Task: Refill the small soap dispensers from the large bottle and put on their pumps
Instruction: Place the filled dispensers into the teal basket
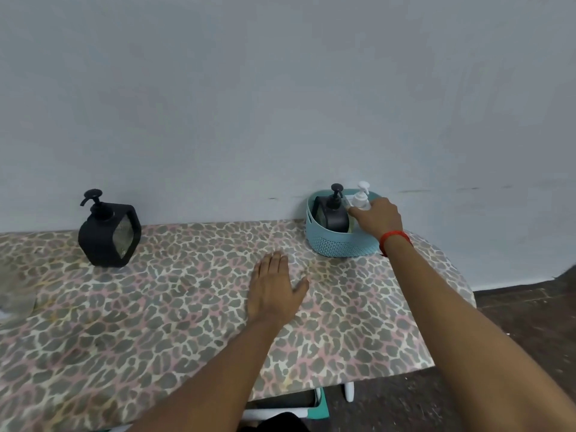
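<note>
A black soap dispenser (107, 233) with its pump on stands at the table's far left. At the far right, a teal basket (335, 243) holds a second black dispenser (333, 215) and a clear bottle with a white pump (361, 198). My right hand (378, 218) reaches into the basket and its fingers curl round the clear bottle's body. My left hand (274, 289) lies flat on the table, fingers straight, holding nothing.
The table (156, 322) wears a leopard-print cloth and stands against a pale grey wall. Its right end is rounded, with dark floor (514, 322) beyond. White and teal table legs (321, 400) show under the near edge.
</note>
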